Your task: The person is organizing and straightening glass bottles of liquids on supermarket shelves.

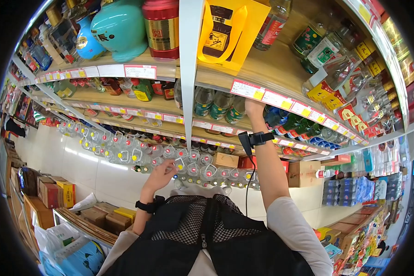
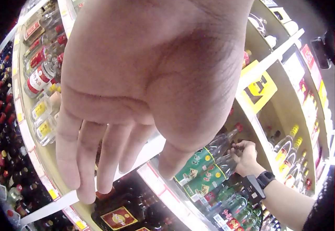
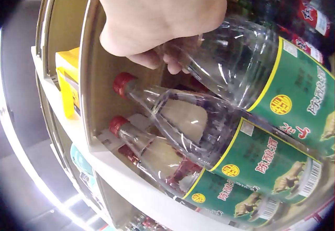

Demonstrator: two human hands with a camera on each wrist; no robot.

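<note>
In the right wrist view, my right hand has its fingers curled round the neck of a clear bottle with a green label. Two more such bottles with red caps stand beside it. The head view shows the right hand reaching onto the shelf below the yellow bag, its fingers mostly hidden. My left hand hangs in front of the lower body, above large clear jugs, holding nothing; its fingers hang loose in the left wrist view, where the hand fills the upper middle.
A white upright post divides the shelves. Price labels line the shelf edge. Green and blue bottles lie right of the right hand. Cartons stand on the floor at the right, and boxes sit at the lower left.
</note>
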